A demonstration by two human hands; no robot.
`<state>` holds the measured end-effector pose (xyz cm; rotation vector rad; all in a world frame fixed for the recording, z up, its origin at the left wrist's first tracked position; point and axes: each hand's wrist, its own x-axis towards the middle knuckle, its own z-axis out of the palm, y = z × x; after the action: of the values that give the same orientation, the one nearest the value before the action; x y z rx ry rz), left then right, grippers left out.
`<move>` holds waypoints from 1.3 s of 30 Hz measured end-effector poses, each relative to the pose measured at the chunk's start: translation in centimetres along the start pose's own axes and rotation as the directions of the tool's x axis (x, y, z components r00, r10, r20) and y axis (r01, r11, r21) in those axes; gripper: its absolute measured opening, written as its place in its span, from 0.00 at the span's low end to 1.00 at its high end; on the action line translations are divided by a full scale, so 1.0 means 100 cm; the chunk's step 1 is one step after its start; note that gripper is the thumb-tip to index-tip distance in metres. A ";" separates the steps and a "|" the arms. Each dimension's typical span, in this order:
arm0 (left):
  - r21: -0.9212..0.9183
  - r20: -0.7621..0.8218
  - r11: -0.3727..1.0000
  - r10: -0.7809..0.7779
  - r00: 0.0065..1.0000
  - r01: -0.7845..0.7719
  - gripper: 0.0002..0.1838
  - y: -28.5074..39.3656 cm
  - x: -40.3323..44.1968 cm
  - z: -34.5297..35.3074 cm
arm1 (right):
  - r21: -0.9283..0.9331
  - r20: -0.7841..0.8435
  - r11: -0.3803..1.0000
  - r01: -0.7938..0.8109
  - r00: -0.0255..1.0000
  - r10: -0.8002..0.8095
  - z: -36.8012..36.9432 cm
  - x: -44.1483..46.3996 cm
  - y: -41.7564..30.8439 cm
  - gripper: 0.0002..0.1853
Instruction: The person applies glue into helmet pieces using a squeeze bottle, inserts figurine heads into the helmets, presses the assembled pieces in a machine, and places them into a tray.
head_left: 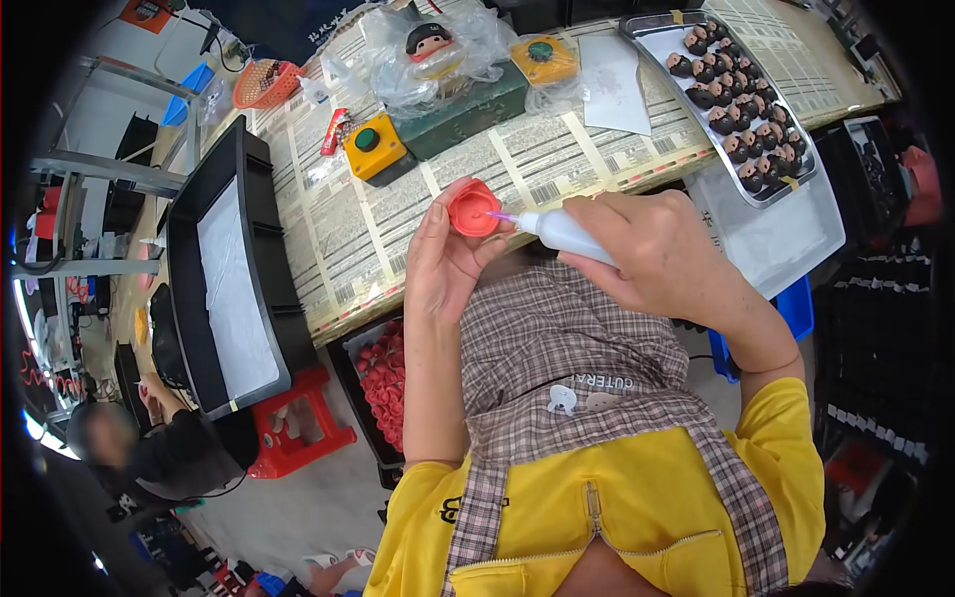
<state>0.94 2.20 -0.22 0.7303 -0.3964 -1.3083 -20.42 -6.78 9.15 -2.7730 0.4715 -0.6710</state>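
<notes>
My left hand holds a small red cup-shaped piece, its hollow side facing up, over the table's front edge. In my right hand is a translucent squeeze bottle, gripped with the fingers wrapped round it. Its thin pinkish nozzle tip points left and reaches over the rim into the hollow. Whether the tip touches the inside, I cannot tell.
Behind my hands stand yellow boxes with green buttons and a plastic-wrapped figure head. A metal tray of small dark-haired heads lies right. At left are a black tray, a red stool and a seated person.
</notes>
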 end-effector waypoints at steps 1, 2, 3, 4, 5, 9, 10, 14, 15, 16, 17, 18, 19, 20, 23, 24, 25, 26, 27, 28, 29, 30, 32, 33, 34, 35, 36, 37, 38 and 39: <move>-0.002 0.007 1.000 0.002 1.000 -0.002 0.26 0.000 0.000 0.001 | -0.018 0.006 1.000 0.007 1.000 -0.007 0.000 0.002 -0.001 0.14; 0.001 0.003 1.000 0.005 1.000 -0.005 0.26 0.000 0.001 0.002 | -0.012 0.028 1.000 0.001 1.000 -0.001 0.000 0.003 -0.003 0.14; 0.003 0.000 1.000 0.009 1.000 -0.009 0.26 0.000 0.001 0.003 | -0.007 0.050 1.000 -0.004 0.999 0.004 -0.001 0.005 -0.004 0.15; 0.005 -0.003 1.000 0.012 1.000 -0.012 0.26 0.003 0.000 0.002 | -0.002 0.072 1.000 -0.011 0.997 0.011 0.000 0.008 -0.006 0.16; 0.009 -0.005 1.000 0.012 1.000 -0.012 0.26 0.003 0.000 0.003 | -0.006 0.069 1.000 -0.006 0.998 0.007 0.001 0.010 -0.007 0.16; 0.016 -0.006 1.000 0.019 1.000 -0.019 0.26 0.006 -0.001 0.006 | -0.029 0.065 1.000 0.000 0.998 0.002 0.004 0.014 -0.008 0.15; 0.016 -0.003 1.000 0.024 1.000 -0.024 0.26 0.006 -0.001 0.007 | -0.037 0.064 0.999 -0.001 0.998 0.003 0.005 0.014 -0.009 0.15; 0.029 -0.003 0.999 0.040 0.999 -0.040 0.26 0.006 -0.002 0.010 | -0.052 0.053 0.999 0.009 0.999 -0.006 0.005 0.016 -0.011 0.14; 0.029 0.003 0.999 0.043 0.999 -0.044 0.26 0.006 -0.002 0.010 | -0.059 0.032 0.998 0.025 0.999 -0.023 0.006 0.018 -0.011 0.13; 0.030 0.008 0.998 0.047 0.999 -0.047 0.26 0.006 -0.002 0.010 | -0.066 0.010 0.997 0.040 0.999 -0.039 0.006 0.018 -0.011 0.12; 0.026 0.015 0.998 0.048 0.999 -0.048 0.26 0.006 -0.002 0.010 | -0.068 0.012 0.997 0.037 0.999 -0.036 0.006 0.019 -0.011 0.12; 0.022 0.021 0.998 0.050 0.999 -0.050 0.26 0.006 -0.002 0.010 | -0.069 0.014 0.997 0.034 0.999 -0.033 0.006 0.019 -0.012 0.12; 0.019 0.027 0.999 0.051 0.998 -0.052 0.26 0.006 -0.002 0.010 | -0.071 0.016 0.997 0.031 0.999 -0.030 0.006 0.019 -0.012 0.12; 0.018 0.029 0.999 0.049 0.998 -0.050 0.26 0.006 -0.002 0.009 | -0.075 0.011 0.997 0.034 0.999 -0.033 0.007 0.019 -0.012 0.12; 0.018 0.038 0.999 0.045 0.998 -0.046 0.26 0.005 -0.002 0.008 | -0.079 0.000 0.996 0.044 0.999 -0.045 0.009 0.018 -0.011 0.12; 0.019 0.043 0.999 0.043 0.998 -0.044 0.26 0.005 -0.001 0.007 | -0.073 -0.003 0.996 0.049 0.999 -0.050 0.009 0.018 -0.011 0.12; 0.019 0.048 0.999 0.041 0.998 -0.042 0.26 0.004 -0.001 0.007 | -0.066 -0.006 0.996 0.054 0.998 -0.055 0.009 0.017 -0.011 0.12; 0.021 0.045 0.999 0.042 0.998 -0.043 0.26 0.004 -0.001 0.006 | -0.064 0.016 0.997 0.047 0.999 -0.046 0.009 0.016 -0.010 0.14; 0.021 0.043 0.999 0.042 0.998 -0.043 0.26 0.003 -0.001 0.006 | -0.063 0.038 0.997 0.040 0.999 -0.037 0.009 0.015 -0.010 0.17; 0.023 0.040 0.999 0.043 0.998 -0.044 0.26 0.003 -0.001 0.006 | -0.062 0.059 0.998 0.033 0.998 -0.029 0.009 0.014 -0.010 0.20; 0.020 0.041 0.999 0.043 0.998 -0.044 0.26 0.003 -0.001 0.006 | -0.073 0.046 0.996 0.043 0.998 -0.040 0.009 0.014 -0.010 0.16; 0.017 0.041 0.999 0.043 0.998 -0.043 0.26 0.002 -0.001 0.005 | -0.085 0.033 0.995 0.053 0.998 -0.051 0.010 0.014 -0.010 0.13; 0.012 0.047 0.999 0.041 0.998 -0.042 0.26 0.001 0.000 0.005 | -0.094 0.023 0.994 0.063 0.998 -0.061 0.010 0.014 -0.011 0.11; 0.010 0.053 0.999 0.041 0.998 -0.041 0.26 0.001 0.000 0.004 | -0.091 0.024 0.994 0.063 0.998 -0.061 0.009 0.014 -0.011 0.11; 0.008 0.060 0.999 0.040 0.997 -0.040 0.26 0.001 0.000 0.004 | -0.089 0.026 0.994 0.062 0.998 -0.060 0.008 0.014 -0.011 0.11; 0.007 0.057 0.999 0.040 0.998 -0.041 0.26 0.001 0.000 0.004 | -0.092 0.018 0.994 0.062 0.998 -0.061 0.008 0.014 -0.011 0.11; 0.007 0.054 0.999 0.040 0.998 -0.041 0.26 0.001 0.000 0.004 | -0.095 0.009 0.994 0.062 0.998 -0.061 0.008 0.014 -0.011 0.11; 0.006 0.051 0.999 0.041 0.998 -0.041 0.26 0.001 0.000 0.005 | -0.099 0.001 0.993 0.062 0.998 -0.062 0.007 0.014 -0.010 0.11; 0.009 0.049 0.999 0.042 0.998 -0.042 0.26 0.001 0.000 0.005 | -0.092 -0.002 0.994 0.056 0.998 -0.056 0.006 0.014 -0.011 0.10; 0.011 0.047 0.999 0.043 0.998 -0.043 0.26 0.000 0.000 0.006 | -0.086 -0.005 0.995 0.050 0.999 -0.051 0.005 0.014 -0.011 0.10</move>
<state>0.60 2.09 0.20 0.6984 -0.4554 -1.2852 -18.72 -6.21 9.65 -2.8726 0.4431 -0.6878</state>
